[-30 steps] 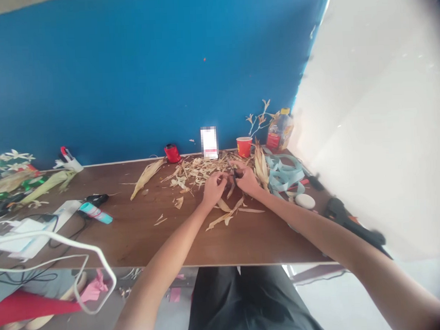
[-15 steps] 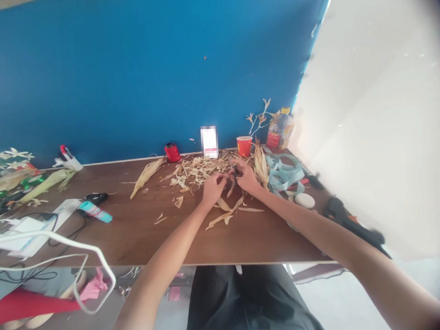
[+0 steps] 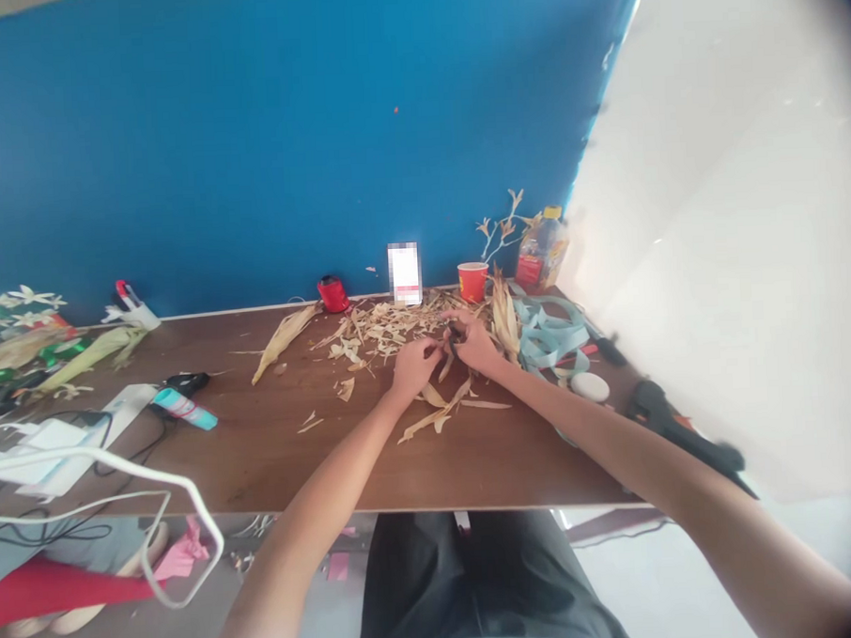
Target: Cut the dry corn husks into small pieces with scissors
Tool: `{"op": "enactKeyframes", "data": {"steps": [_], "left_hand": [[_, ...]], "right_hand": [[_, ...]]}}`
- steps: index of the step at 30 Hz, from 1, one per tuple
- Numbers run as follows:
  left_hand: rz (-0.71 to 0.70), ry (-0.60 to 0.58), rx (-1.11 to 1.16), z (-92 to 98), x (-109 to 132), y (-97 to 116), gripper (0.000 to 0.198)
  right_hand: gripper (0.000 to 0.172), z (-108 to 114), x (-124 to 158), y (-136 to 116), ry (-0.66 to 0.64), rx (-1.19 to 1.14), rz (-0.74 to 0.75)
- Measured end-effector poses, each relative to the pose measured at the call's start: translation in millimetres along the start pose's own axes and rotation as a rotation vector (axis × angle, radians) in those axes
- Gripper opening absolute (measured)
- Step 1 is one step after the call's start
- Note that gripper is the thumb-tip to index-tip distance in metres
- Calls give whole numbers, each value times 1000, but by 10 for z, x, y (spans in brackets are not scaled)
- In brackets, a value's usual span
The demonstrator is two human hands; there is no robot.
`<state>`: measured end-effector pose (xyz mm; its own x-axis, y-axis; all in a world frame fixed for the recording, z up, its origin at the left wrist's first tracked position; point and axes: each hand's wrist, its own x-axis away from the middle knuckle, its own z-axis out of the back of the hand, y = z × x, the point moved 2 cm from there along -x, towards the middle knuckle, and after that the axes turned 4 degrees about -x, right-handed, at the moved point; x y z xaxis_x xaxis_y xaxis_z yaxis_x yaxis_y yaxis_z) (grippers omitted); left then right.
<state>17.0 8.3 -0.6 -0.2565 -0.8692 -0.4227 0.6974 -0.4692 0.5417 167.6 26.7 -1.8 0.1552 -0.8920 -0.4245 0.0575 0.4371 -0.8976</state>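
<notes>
My left hand (image 3: pixel 414 365) is closed in a pinch over the desk, with a small piece of dried corn husk at its fingertips, partly hidden. Close beside it, my right hand (image 3: pixel 474 342) is wrapped round dark-handled scissors (image 3: pixel 455 334); their blades are hard to make out. Behind both hands spreads a heap of cut husk scraps (image 3: pixel 383 325). Longer husk strips (image 3: pixel 436 417) lie on the desk just below them. A bundle of dried husk (image 3: pixel 505 320) stands right of my right hand.
A red paper cup (image 3: pixel 473 282), a plastic bottle (image 3: pixel 541 253) and a red spool (image 3: pixel 333 295) stand along the blue wall. Pale blue ribbon (image 3: pixel 549 332) and a black glue gun (image 3: pixel 677 430) lie right. A power strip (image 3: pixel 96 437) with cables is left.
My left hand has shifted slightly down and away from the scissors. My right hand has barely moved, its fingers a little more spread over the handles.
</notes>
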Motion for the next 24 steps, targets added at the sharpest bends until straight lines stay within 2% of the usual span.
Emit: {"op": "enactKeyframes", "data": {"steps": [9,13,19,24], "left_hand": [[15,-46,-50,-15,-5,-1,19],[23,-19,-69,-10,6,30,17],[2,15,-61,18,13,80,20],[-17,-10,-52,19,1,77,21]], "right_hand": [[51,-11,20,-66,8,62,-15],[50,-15,26,-68,10,64,-7],[53,-9,-4,31,18,9,-15],[59,-7,-10,45,-3,-79,-39]]}}
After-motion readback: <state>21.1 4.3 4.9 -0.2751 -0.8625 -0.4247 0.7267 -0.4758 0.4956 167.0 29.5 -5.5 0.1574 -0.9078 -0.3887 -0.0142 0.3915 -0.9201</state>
